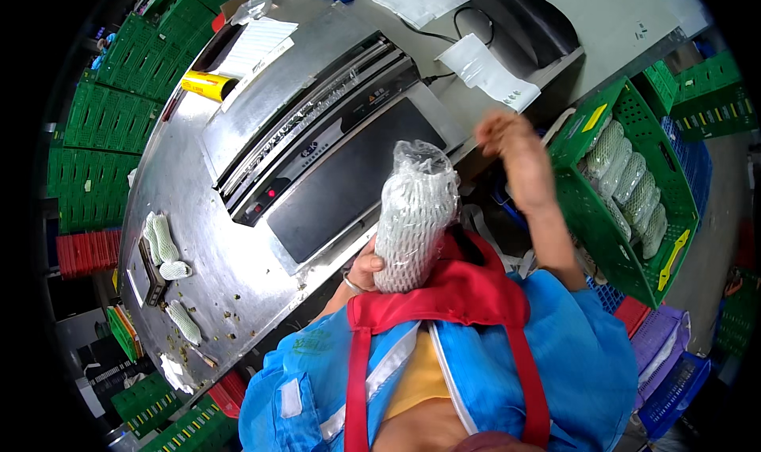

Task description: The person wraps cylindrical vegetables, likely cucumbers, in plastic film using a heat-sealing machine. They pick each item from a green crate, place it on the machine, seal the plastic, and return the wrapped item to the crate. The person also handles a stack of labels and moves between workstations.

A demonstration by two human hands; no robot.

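Note:
My left hand point(364, 269) grips the lower left side of a bundle in white foam netting point(410, 232). Clear plastic film covers the bundle and bunches up loosely at its upper end. It is held tilted in front of my red apron point(440, 300), and what the netting wraps cannot be made out. My right hand point(514, 149) is raised to the right of the bundle, apart from it. Motion blur hides how its fingers lie. A strip of white labels point(490, 71) lies just beyond it. Past the bundle is a tabletop sealing machine point(333, 137) with a red light lit.
A green crate point(621, 262) on the right holds several net-wrapped pieces point(630, 175). More netted pieces point(163, 244) lie on the steel table point(238, 274) at left, among scattered plant bits. Beyond the machine are a yellow roll point(208, 85) and papers point(255, 45). Green crates point(113, 113) stand stacked at far left.

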